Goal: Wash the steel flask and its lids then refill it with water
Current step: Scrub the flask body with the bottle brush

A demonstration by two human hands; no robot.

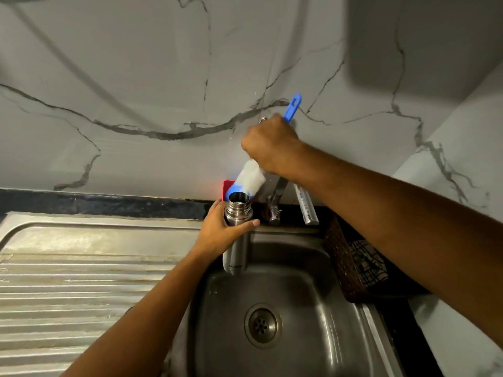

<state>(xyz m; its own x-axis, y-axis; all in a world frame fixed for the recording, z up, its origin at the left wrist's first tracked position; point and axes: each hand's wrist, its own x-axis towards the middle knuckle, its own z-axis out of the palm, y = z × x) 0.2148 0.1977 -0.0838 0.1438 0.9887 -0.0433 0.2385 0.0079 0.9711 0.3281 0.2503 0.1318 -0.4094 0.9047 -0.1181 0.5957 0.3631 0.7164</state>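
person: two arms in view, both bare | left hand (217,235): bare, thumbnail short and plain | left forearm (141,303): bare skin as far as the bottom edge | right hand (272,145): bare, knuckles and back in view | right forearm (394,213): bare skin as far as the right edge

A dark woven basket (343,263) sits beside the sink (304,270).
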